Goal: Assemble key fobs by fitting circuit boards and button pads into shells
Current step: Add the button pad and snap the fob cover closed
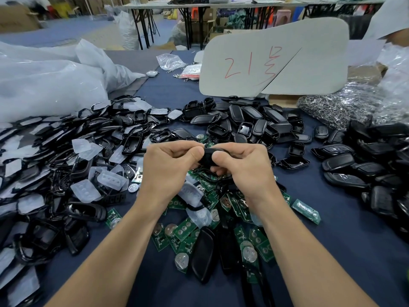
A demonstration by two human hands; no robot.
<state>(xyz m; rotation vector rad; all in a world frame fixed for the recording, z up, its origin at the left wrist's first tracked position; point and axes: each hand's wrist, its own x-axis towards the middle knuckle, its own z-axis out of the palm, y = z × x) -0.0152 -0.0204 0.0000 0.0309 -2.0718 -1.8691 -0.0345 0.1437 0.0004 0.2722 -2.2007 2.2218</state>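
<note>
Nearest, a dark blue cloth (336, 244) covers the table, and on it between the forearms lies a loose heap of green circuit boards (184, 234), many with round silver cells, with a black shell half (203, 255) resting among them. Just above that heap both hands meet over the table. The left hand (168, 169) and the right hand (243, 167) have their fingers curled in, and together they grip a small black key fob (208, 157). It sits between the two thumbs, its left end pinched by the left thumb and forefinger, the right thumb pressed on its top face and the right fingers tucked under it. To the left spreads a wide pile of black frames mixed with translucent button pads (85, 191); behind the hands lies a mound of black shells (254, 122), and to the right a heap of closed fobs (345, 171). Farther back are a large clear plastic bag (44, 85), a bag of metal rings (345, 107) and a grey card (276, 60) marked in red. Beyond, folding tables (199, 5) stand on a workshop floor.
</note>
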